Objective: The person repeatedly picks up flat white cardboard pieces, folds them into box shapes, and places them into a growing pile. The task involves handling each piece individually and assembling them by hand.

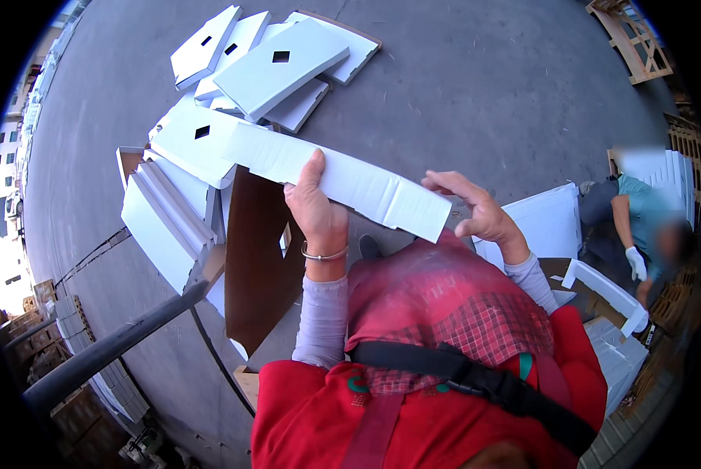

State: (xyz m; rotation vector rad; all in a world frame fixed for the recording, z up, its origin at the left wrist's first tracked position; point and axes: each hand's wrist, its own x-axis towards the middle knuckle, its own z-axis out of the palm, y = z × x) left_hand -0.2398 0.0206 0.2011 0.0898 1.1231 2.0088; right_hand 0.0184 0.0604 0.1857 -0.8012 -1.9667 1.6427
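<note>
A cardboard box (pixel 342 180), white outside and brown inside, is in front of me. Its long white side strip slants from upper left to lower right. My left hand (pixel 317 223) grips this strip, thumb on the white face and the other fingers mostly hidden. Below and left of that hand hangs a brown panel (pixel 256 266) with a cut-out; whether it belongs to the same box I cannot tell. Just beyond the strip's right end, my right hand (pixel 482 209) has its fingers apart and holds nothing.
Several flat white boxes (pixel 280 74) with dark cut-outs lie heaped on the grey floor ahead. More folded cardboard (pixel 163 219) stands at left, near a dark pole (pixel 116 348). At right a person (pixel 640 219) bends beside white boxes (pixel 542 223). A wooden pallet (pixel 632 43) stands far right.
</note>
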